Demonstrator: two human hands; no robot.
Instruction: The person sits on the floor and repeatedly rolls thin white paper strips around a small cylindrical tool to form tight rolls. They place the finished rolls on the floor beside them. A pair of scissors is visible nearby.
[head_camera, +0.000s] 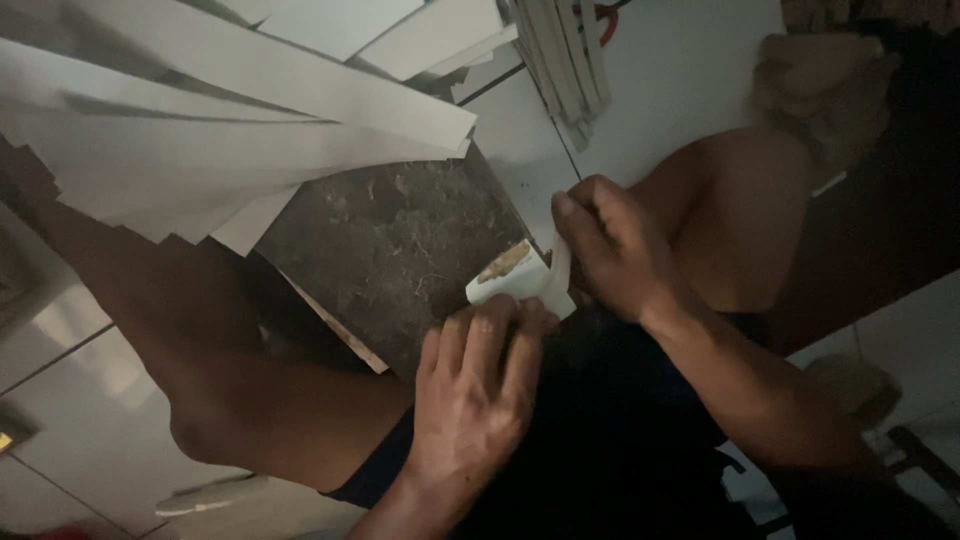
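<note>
White tile offcut (512, 275): pinched in right hand (610, 245), pressed under left hand (470, 385) at dark slab's (400, 240) near corner; pale cut strips (250, 120) heaped along its far edge.

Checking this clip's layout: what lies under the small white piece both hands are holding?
Under the small white piece lies a dark mottled slab on the pale tiled floor. The left hand and right hand cover the piece's near end, so what lies beneath there is hidden.
</note>
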